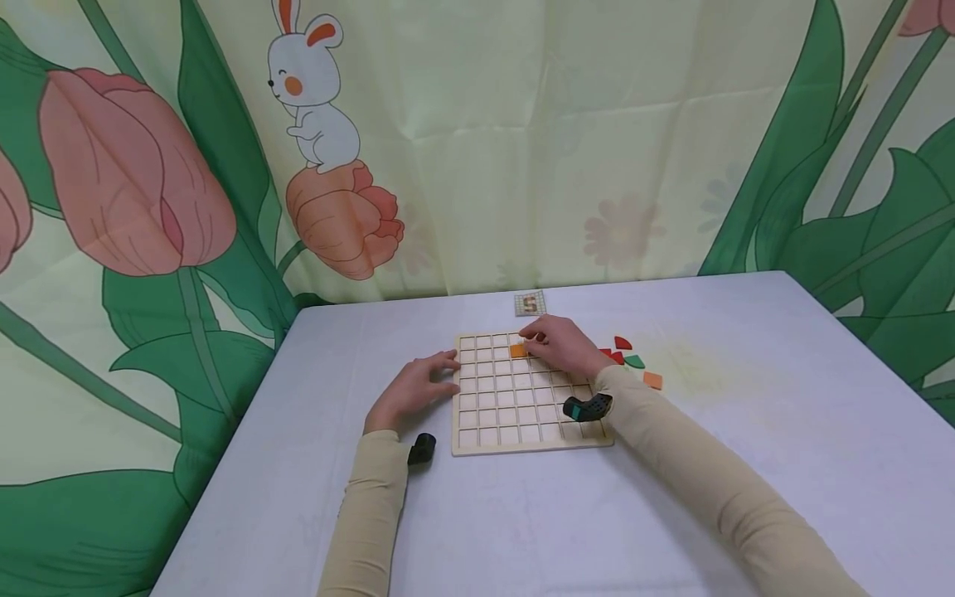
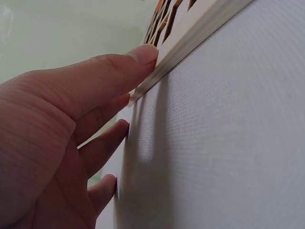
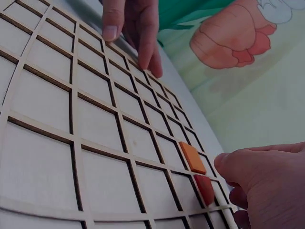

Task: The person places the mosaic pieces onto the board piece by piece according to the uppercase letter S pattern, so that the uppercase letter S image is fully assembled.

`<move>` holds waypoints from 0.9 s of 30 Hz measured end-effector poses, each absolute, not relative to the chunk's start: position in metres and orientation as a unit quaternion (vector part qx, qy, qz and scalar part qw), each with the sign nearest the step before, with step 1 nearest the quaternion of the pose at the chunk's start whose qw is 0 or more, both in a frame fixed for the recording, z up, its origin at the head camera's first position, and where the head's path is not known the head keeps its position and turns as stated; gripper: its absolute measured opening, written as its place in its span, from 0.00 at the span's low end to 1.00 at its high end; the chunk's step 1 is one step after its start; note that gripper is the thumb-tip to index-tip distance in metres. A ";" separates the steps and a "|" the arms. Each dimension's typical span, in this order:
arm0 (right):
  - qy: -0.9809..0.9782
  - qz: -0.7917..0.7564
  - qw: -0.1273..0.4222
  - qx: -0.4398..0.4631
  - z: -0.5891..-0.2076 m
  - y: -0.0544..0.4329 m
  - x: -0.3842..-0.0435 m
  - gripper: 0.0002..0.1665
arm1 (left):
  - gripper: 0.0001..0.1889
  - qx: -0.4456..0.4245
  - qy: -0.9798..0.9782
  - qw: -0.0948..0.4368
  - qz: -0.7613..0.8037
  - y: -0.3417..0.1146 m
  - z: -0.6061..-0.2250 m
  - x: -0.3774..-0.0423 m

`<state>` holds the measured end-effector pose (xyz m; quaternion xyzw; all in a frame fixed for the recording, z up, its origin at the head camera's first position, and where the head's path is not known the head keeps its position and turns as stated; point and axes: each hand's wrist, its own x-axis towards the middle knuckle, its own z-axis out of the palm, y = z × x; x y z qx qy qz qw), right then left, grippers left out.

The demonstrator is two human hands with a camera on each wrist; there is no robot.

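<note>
A wooden grid board (image 1: 477, 448) lies flat on the table. My left hand (image 1: 410, 388) is at its left edge; the thumb touches the rim in the left wrist view and the other fingers are spread loosely. Over the far side of the board is my right hand (image 1: 564, 344), fingers bent, thumb and index fingertips close together. Whether they pinch anything is hidden. Beside those fingertips, an orange square tile (image 3: 193, 157) sits in a cell. A red round-edged piece (image 3: 205, 190) is in the neighbouring cell, close to the right hand.
Right of the board lie loose pieces: a red quarter-round piece (image 1: 622, 342), a green piece (image 1: 634, 361), an orange piece (image 1: 652, 381) and more red ones partly behind the right hand. A small patterned card (image 1: 530, 303) lies beyond the board, near the printed curtain (image 1: 477, 166).
</note>
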<state>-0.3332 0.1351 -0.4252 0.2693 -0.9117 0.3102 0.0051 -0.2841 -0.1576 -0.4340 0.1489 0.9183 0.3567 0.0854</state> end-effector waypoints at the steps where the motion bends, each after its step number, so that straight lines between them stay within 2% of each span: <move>1: -0.912 0.318 0.004 0.258 -0.424 0.138 -0.333 0.18 | 0.23 0.150 0.918 0.086 0.358 -0.157 -0.434 -0.284; 8: -0.920 0.343 -0.001 0.189 -0.421 0.176 -0.328 0.17 | 0.23 0.147 0.920 0.087 0.352 -0.157 -0.434 -0.285; 14: -0.924 0.355 -0.040 0.134 -0.421 0.220 -0.319 0.20 | 0.23 0.150 0.920 0.089 0.351 -0.157 -0.433 -0.284; 27: -0.944 0.313 -0.050 0.096 -0.431 0.285 -0.310 0.23 | 0.22 0.157 0.920 0.089 0.348 -0.158 -0.432 -0.284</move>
